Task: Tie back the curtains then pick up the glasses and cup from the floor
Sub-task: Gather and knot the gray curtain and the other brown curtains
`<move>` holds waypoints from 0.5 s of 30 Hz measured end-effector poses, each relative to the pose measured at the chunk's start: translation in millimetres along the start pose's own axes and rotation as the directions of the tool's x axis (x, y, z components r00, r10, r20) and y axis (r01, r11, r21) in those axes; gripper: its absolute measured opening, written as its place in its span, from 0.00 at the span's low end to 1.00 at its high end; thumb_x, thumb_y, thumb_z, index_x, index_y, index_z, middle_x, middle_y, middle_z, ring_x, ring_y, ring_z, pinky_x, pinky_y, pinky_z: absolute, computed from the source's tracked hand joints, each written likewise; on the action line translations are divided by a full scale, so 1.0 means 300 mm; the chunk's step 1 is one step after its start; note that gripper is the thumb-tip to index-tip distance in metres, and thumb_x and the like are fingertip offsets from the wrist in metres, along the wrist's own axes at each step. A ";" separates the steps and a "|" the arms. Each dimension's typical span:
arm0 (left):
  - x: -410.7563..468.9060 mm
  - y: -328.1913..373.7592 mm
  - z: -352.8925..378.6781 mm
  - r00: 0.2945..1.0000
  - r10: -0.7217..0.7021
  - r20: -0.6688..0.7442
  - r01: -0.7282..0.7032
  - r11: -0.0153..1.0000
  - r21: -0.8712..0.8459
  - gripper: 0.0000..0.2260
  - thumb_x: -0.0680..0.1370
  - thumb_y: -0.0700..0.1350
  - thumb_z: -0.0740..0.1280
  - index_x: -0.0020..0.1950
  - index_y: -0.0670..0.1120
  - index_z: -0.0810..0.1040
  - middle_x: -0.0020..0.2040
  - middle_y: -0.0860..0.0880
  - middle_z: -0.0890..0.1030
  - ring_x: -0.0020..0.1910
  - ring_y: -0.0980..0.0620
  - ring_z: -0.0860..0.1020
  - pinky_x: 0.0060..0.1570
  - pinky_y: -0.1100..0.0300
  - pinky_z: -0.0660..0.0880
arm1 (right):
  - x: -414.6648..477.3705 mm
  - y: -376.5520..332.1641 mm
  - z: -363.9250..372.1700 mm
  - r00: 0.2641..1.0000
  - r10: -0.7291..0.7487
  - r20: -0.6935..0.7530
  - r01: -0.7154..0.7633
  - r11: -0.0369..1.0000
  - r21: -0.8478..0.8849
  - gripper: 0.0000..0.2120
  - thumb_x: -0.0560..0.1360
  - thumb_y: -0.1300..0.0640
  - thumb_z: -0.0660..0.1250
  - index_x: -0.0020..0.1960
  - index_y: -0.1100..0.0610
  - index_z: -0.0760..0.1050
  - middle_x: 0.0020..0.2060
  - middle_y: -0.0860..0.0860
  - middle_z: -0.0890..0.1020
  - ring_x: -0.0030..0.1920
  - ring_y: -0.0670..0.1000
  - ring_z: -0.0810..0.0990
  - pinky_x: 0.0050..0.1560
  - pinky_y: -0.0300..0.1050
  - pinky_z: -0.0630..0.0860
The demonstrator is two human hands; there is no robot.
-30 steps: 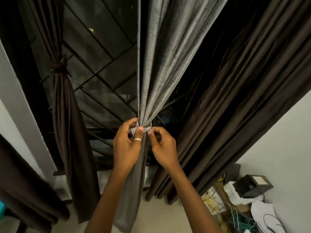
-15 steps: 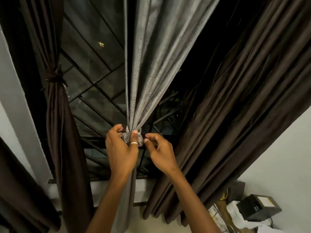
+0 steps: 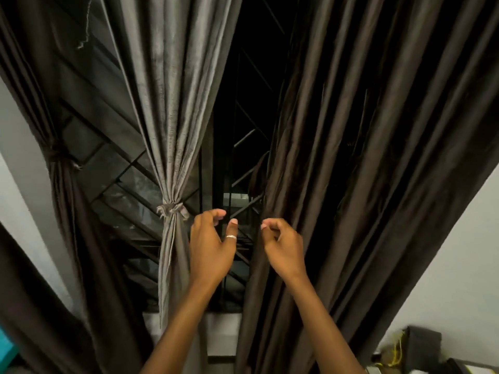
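Observation:
The grey curtain (image 3: pixel 172 130) hangs gathered, bound by a grey tie knot (image 3: pixel 171 208). My left hand (image 3: pixel 210 247) hovers just right of that knot with fingers loosely curled, holding nothing. My right hand (image 3: pixel 282 245) is beside it, fingers loosely curled at the inner edge of the loose dark brown curtain (image 3: pixel 364 171); nothing shows between its fingers. A second dark brown curtain (image 3: pixel 67 211) at the left is tied at its waist (image 3: pixel 58 155). No glasses or cup are in view.
Behind the curtains is a dark window with a metal grille (image 3: pixel 237 163). White wall (image 3: pixel 459 252) lies to the right, with a dark box and yellow wires (image 3: pixel 421 346) at the bottom right corner. A teal object (image 3: pixel 5 349) sits at the left edge.
Both hands have let go of the grey curtain's tie and moved right, toward the loose brown curtain. The grey curtain now hangs tied on its own.

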State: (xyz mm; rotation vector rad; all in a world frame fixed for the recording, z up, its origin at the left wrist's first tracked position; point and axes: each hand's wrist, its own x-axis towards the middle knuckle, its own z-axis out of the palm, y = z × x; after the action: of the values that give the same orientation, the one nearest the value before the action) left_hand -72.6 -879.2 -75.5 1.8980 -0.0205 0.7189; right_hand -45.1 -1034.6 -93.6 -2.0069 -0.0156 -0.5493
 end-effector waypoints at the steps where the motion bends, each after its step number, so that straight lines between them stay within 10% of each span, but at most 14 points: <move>1: -0.005 0.018 0.020 1.000 0.002 0.021 -0.002 1.000 -0.003 0.11 0.79 0.48 0.70 0.60 0.50 0.76 0.56 0.53 0.77 0.57 0.55 0.77 0.56 0.61 0.73 | 0.016 0.009 -0.026 0.999 -0.008 -0.031 0.007 1.000 -0.016 0.07 0.81 0.55 0.68 0.57 0.54 0.81 0.51 0.47 0.85 0.46 0.34 0.80 0.44 0.21 0.70; 11: 0.010 0.140 0.078 0.997 -0.003 0.076 0.005 1.000 -0.027 0.08 0.80 0.50 0.70 0.58 0.53 0.76 0.51 0.55 0.80 0.48 0.60 0.79 0.48 0.65 0.77 | 0.189 -0.164 -0.145 0.951 -0.196 -0.240 0.161 0.974 -0.156 0.23 0.77 0.40 0.70 0.65 0.53 0.73 0.60 0.48 0.78 0.54 0.46 0.80 0.52 0.46 0.79; 15: 0.071 0.200 0.064 0.997 0.058 0.057 -0.057 0.998 -0.003 0.10 0.80 0.53 0.68 0.59 0.52 0.78 0.52 0.56 0.81 0.48 0.63 0.79 0.47 0.68 0.75 | 0.203 -0.184 -0.083 0.920 -0.316 -0.234 0.266 0.939 -0.220 0.14 0.80 0.52 0.69 0.62 0.55 0.77 0.54 0.51 0.82 0.51 0.51 0.83 0.48 0.50 0.81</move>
State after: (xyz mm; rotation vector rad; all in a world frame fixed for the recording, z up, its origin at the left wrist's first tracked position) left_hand -66.2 -915.5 -20.1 1.9225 -0.1122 0.7028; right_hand -13.1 -1041.9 -14.2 -2.1071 -0.1065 -1.0439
